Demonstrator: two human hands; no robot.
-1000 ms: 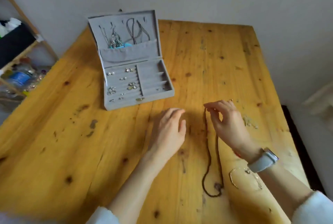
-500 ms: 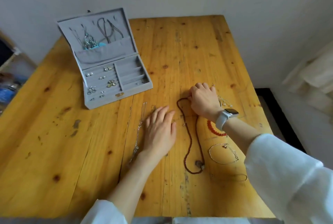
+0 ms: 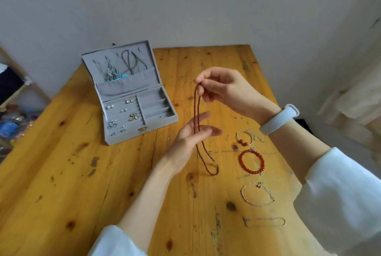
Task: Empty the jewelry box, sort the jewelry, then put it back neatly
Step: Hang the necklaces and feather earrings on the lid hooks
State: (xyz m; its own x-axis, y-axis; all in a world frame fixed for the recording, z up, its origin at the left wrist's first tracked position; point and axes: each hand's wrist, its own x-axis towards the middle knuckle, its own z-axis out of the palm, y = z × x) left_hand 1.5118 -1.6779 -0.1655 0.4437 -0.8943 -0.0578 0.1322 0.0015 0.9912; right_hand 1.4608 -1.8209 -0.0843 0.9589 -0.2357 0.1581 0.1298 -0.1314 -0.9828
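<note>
A grey jewelry box [image 3: 162, 119] stands open on the wooden table [image 3: 61, 183], with chains hanging in its lid pocket and several earrings in its left slots. My right hand [image 3: 222, 87] pinches the top of a long dark red bead necklace [image 3: 196, 115] and holds it up over the table. The necklace hangs down, its lower loop near the tabletop. My left hand [image 3: 190, 142] is open with straight fingers, touching the hanging strands from the left.
To the right lie a cord bracelet with red beads [image 3: 245, 137], a red bead bracelet [image 3: 251, 161], a thin silver bracelet [image 3: 257, 194] and a fine chain [image 3: 266, 222]. A wooden shelf [image 3: 18, 95] stands at far left. The table's right edge is close.
My right hand has lifted the red necklace off the table and raised it. My left hand has come off the tabletop and moved up against the hanging strands.
</note>
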